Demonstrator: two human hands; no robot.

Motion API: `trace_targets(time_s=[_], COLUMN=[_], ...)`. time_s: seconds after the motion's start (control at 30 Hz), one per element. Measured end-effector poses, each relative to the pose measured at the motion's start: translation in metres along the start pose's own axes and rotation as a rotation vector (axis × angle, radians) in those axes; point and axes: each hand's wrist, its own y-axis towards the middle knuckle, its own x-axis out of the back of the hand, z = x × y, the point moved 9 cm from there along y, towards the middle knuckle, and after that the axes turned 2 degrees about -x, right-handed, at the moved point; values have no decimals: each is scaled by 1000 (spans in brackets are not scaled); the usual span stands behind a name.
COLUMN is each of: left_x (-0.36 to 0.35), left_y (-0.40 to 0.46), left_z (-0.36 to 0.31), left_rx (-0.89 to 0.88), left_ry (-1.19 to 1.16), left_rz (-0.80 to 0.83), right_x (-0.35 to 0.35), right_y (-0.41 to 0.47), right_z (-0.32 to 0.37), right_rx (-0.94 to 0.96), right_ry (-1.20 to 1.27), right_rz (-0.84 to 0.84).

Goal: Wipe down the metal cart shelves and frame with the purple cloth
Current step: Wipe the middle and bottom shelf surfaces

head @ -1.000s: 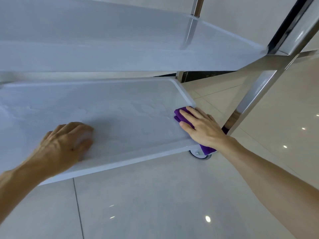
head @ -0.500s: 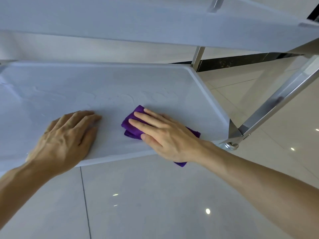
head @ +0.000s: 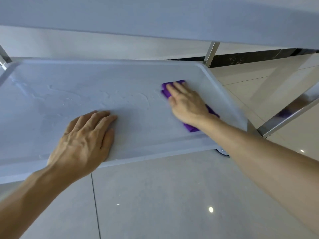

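Observation:
The cart's lower metal shelf [head: 72, 87] stretches across the view, with wet streaks over its left and middle. My right hand [head: 186, 102] lies flat on the purple cloth [head: 189, 127] and presses it onto the right part of the shelf; cloth shows past the fingertips and beside the wrist. My left hand [head: 86, 140] rests palm down with straight fingers on the shelf's near edge. The upper shelf [head: 155, 16] hangs overhead across the top of the view.
Shiny frame posts stand at the back right [head: 209, 54] and at the front right corner [head: 284, 116]. A caster wheel [head: 222, 151] peeks out under the shelf's front edge. Glossy tiled floor [head: 172, 204] lies below, and a dark skirting strip [head: 250, 57] runs behind.
My right hand has slid the cloth from the shelf's middle front back toward the right and farther in. The left hand stays planted on the near edge.

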Motion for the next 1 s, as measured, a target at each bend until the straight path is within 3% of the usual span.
trace_targets(time_s=[0.17, 0.27, 0.4, 0.53, 0.6, 0.63, 0.87, 0.93, 1.0], left_x=[16, 17, -3, -8, -9, -10, -10, -10, -10], left_y=[5, 20, 24, 25, 26, 27, 27, 26, 24], left_z=[0, 4, 9, 8, 6, 5, 10, 11, 11], left_rx=[-32, -6, 58, 54, 57, 53, 67, 59, 62], left_ry=[80, 63, 2, 22, 31, 35, 38, 38, 37], left_rz=[-84, -90, -24, -21, -14, -18, -43, -46, -35], right_x=[1, 13, 31, 44, 40, 34, -7, -11, -6], right_y=[-73, -78, -43, 8, 27, 36, 46, 30, 30], right_z=[86, 64, -12, -121, -133, -119, 67, 84, 70], right_rx=[500, 562, 392, -126, -318, -319, 242, 452, 509], right_ry=[63, 49, -55, -26, -6, -10, 171, 128, 140], right_rz=[26, 57, -26, -77, -104, -106, -50, 0, 45])
